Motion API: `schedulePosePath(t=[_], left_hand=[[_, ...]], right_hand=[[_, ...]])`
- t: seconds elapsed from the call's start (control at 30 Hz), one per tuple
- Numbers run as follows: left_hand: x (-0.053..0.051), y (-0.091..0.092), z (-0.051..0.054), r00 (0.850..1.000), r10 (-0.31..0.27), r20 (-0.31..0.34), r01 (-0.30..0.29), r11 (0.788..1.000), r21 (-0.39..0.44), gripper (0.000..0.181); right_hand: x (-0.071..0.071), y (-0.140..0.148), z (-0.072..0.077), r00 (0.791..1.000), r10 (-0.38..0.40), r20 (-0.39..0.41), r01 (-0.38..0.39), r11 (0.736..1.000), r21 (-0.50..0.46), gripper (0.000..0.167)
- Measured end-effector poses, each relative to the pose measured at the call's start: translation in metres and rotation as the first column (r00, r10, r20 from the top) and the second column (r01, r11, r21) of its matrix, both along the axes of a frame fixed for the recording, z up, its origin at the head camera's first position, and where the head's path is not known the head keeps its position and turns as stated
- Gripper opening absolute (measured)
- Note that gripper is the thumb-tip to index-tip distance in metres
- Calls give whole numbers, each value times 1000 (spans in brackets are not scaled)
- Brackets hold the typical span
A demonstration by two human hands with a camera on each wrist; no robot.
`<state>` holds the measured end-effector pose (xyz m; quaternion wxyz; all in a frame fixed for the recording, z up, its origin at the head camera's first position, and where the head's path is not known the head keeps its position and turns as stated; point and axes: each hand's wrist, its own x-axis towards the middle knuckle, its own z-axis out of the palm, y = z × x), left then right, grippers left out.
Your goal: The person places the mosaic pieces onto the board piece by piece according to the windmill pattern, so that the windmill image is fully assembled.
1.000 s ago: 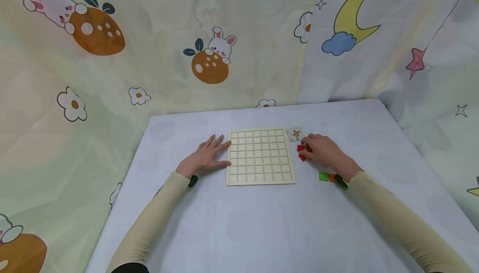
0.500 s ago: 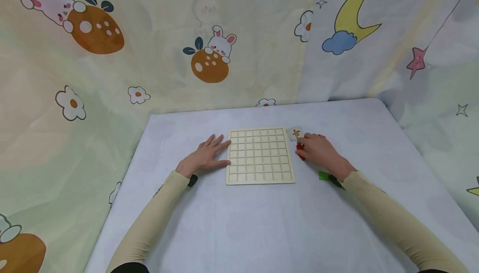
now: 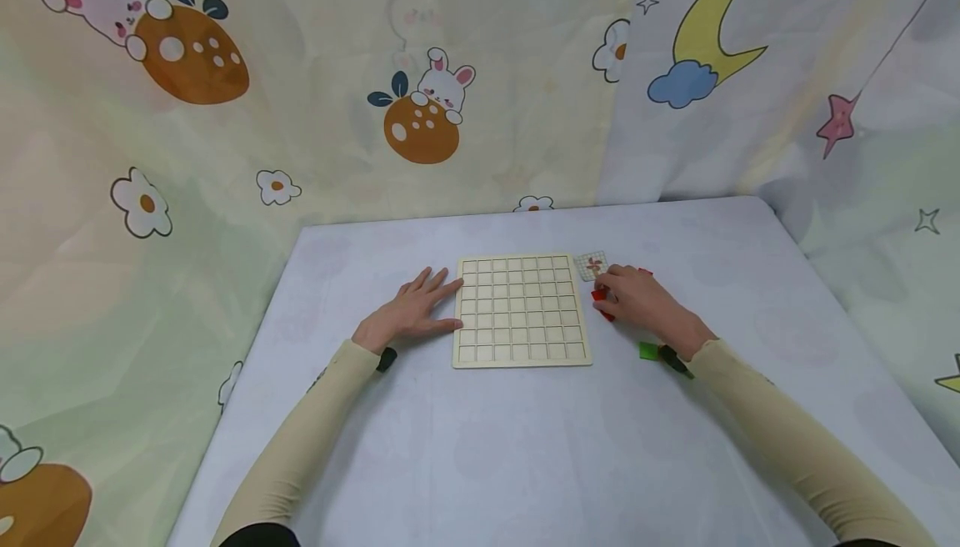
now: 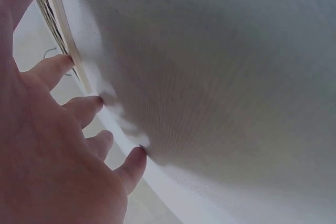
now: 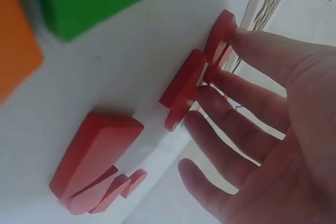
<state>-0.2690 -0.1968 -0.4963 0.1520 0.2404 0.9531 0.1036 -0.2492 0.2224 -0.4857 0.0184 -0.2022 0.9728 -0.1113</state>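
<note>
My left hand (image 3: 411, 313) lies spread beside the pale gridded board (image 3: 523, 311), thumb and a fingertip at its left edge. In the left wrist view, the hand (image 4: 58, 145) has its fingers apart and holds nothing. At the board's right side, my right hand (image 3: 648, 301) has thumb and fingers around small red pieces (image 3: 598, 295). The right wrist view shows the hand (image 5: 268, 108) with its thumb against a red piece (image 5: 219, 38) and the index fingertip at another just below. More red pieces (image 5: 97, 153) lie farther from the fingers.
A small patterned card (image 3: 592, 266) lies by the board's upper right corner. Near the right wrist are a green piece (image 3: 648, 351) and, in the right wrist view, an orange piece (image 5: 16, 45). A printed cloth (image 3: 525, 155) hangs behind the white table (image 3: 480, 447).
My right hand has moved slightly left, and the red pieces at its fingertips have shifted a little left too. A red piece behind the hand has come into sight. My left hand stays put.
</note>
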Motion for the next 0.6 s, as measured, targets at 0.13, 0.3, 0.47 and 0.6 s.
schedulePosePath(t=[0.13,0.3,0.47,0.6], left_hand=[[-1,0,0,1000,1,3,-1,1000,-9,90],[0,1,0,1000,7,9,-7,1000,-5,89],[1,2,0,1000,11,19,-11,1000,3,89],[-1,1,0,1000,6,10,-6,1000,5,89]], right_hand=[[-2,1,-1,1000,21,-14,-21,1000,14,29],[-2,2,-1,999,41,-12,-40,999,16,27],[-2,3,0,998,61,9,-61,998,11,26],[-2,3,4,997,73,2,-73,997,12,27]])
